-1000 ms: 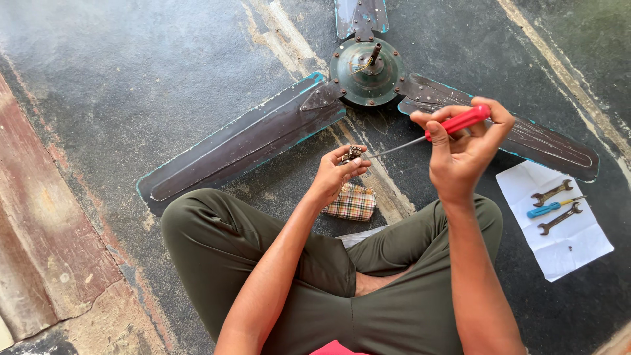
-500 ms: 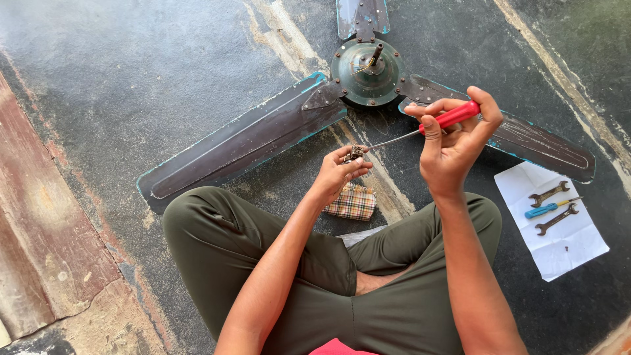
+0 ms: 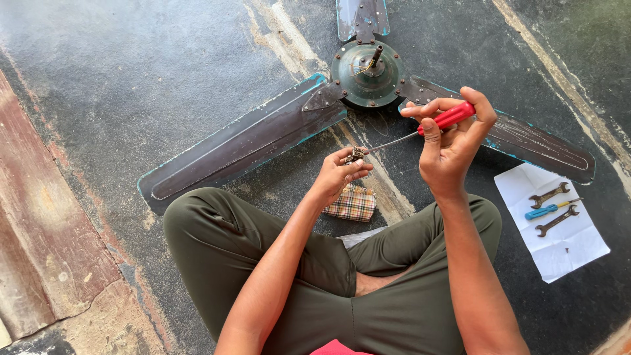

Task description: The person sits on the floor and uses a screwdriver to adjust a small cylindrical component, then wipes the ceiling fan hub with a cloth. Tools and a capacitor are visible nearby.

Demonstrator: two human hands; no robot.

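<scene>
- Head view: left hand (image 3: 336, 176) pinches a small metal part (image 3: 357, 154) over the lap, near the ceiling fan (image 3: 365, 66); looks light, rigid, easy to fumble.
- Right hand (image 3: 453, 141) wraps its fingers round the red-handled screwdriver (image 3: 420, 131), tip on the part; best gripped by the handle.

Dark, worn stone floor (image 3: 131, 79), daylit

— What colour is the screwdriver handle (image 3: 447, 118)?
— Red. Another screwdriver (image 3: 543, 211), at three o'clock on white paper (image 3: 565, 250), is blue.
— The cloth (image 3: 353, 204)?
— Checked, tan and red. The fan blades (image 3: 243, 144) are dark brown, edged teal; the trousers (image 3: 217, 243), olive green.
</scene>
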